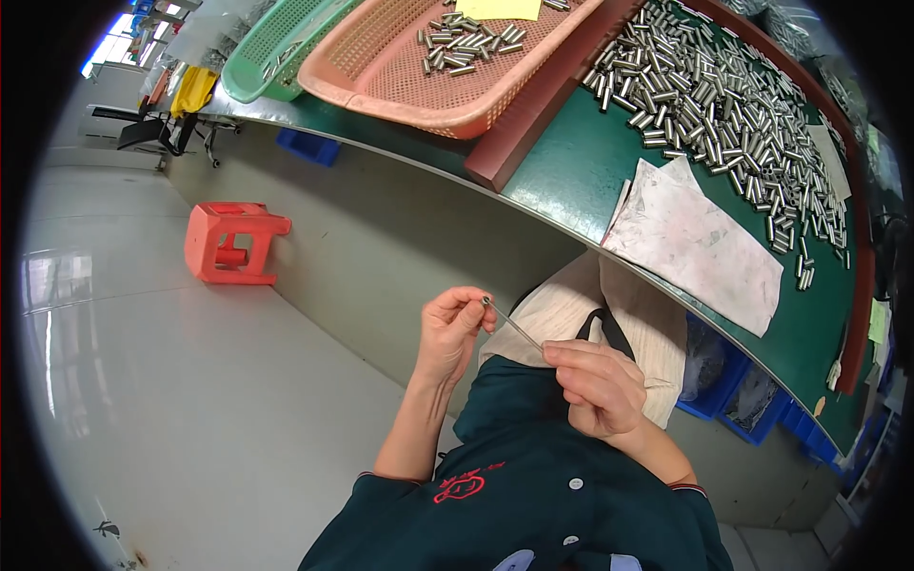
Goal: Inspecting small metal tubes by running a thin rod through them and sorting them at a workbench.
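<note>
Stool: a red plastic one is standing on the grey floor, well off to the left of the left fingers.

Baskets: a green basket and a pink basket are sitting on the bench, up beyond the fingers — the pink one is holding a small scatter of metal pins and a yellow sheet.

Left hand: it is reaching out over the lap, its fingers curling in and pinching the far end of a thin metal rod between thumb and forefinger.

Rod: it is running slantwise from the left fingertips down to the right ones, held in the air just above the lap, clear of the bench.

Right hand: it is closing loosely into a fist, with the forefinger and thumb pressing together on the near end of the rod — the other fingers are folding under.

Cloth: a stained white sheet is lying on the green bench top, above and right of the right fingers, overhanging the edge.

Pin heap: a wide spread of short metal cylinders is covering the bench past the cloth, well apart from both hands.

Bins: blue ones are sitting under the bench, just right of the right hand.
</note>
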{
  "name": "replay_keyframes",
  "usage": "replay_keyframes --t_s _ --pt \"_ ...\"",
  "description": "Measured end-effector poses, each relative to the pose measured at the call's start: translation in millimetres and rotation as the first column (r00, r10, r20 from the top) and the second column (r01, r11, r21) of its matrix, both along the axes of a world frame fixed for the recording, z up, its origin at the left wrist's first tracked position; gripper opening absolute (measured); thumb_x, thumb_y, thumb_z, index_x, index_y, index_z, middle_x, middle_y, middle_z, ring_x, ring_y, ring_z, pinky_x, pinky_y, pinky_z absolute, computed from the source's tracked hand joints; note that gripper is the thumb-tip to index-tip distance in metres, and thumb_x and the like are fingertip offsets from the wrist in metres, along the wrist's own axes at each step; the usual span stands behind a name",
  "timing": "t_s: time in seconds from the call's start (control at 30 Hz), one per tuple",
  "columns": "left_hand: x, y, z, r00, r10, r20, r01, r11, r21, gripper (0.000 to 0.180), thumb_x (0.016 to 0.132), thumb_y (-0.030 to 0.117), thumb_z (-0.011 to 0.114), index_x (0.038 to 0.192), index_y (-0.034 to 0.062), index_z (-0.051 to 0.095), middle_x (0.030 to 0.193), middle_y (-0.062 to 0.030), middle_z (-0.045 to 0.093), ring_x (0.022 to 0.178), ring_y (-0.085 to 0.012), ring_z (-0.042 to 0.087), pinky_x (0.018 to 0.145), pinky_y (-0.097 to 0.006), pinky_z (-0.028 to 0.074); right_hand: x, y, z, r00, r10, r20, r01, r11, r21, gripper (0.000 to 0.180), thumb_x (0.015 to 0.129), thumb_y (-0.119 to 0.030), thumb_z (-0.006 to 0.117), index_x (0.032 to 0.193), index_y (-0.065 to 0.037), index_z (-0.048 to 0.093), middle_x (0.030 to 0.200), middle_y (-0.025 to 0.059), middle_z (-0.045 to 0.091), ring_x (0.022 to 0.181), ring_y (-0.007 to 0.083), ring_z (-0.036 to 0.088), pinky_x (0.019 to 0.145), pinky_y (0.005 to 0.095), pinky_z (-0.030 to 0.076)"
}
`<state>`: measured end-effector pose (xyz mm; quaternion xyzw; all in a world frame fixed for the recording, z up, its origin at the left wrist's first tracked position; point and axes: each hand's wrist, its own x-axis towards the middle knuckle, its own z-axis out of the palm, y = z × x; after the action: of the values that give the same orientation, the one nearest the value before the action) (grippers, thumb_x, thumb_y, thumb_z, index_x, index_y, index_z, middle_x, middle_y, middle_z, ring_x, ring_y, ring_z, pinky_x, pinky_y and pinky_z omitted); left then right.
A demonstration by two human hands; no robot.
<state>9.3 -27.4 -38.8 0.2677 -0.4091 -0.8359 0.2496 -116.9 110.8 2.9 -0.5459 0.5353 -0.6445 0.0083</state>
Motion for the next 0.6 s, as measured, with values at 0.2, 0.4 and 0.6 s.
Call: replay_keyframes --t_s 0.2,0.4,0.6 --pt "-4.2 3.9 2.5 1.0 0.008 -0.029 -0.007 1.0 0.025 0.009 0.082 0.01 0.056 0.086 0.0029 0.055 0.074 -0.0061 0.053 0.064 -0.0118 0.048 0.058 -0.022 0.039 -1.1 3.8 -3.8 0.999 -0.05 -0.018 0.05 0.999 -0.01 0.022 0.075 -0.012 0.064 0.088 0.002 0.053 0.083 0.0163 0.061 0.07 0.0267 0.062 0.057 0.03 0.052" --pt "-1.6 -2.0 2.4 0.995 0.077 -0.058 -0.071 0.992 0.1 0.008 0.081 0.008 0.056 0.087 0.0024 0.056 0.077 -0.0061 0.055 0.065 -0.0115 0.051 0.059 -0.023 0.041 -1.6 -1.9 -0.6 1.0 0.009 0.018 -0.01 0.999 0.053 0.019 0.072 -0.001 0.061 0.089 0.002 0.053 0.087 0.0176 0.061 0.078 0.029 0.062 0.061 0.0305 0.052" --pt "-6.7 1.6 7.5 0.987 0.118 -0.11 -0.085 0.959 0.27 0.01 0.082 0.01 0.055 0.09 0.0025 0.054 0.077 -0.0045 0.053 0.066 -0.0098 0.048 0.059 -0.021 0.04 4.0 -0.5 -3.9 0.998 0.028 -0.06 -0.028 1.0 -0.001 0.021 0.069 0.004 0.06 0.088 0.003 0.054 0.092 0.0186 0.06 0.082 0.0306 0.062 0.064 0.0325 0.053"
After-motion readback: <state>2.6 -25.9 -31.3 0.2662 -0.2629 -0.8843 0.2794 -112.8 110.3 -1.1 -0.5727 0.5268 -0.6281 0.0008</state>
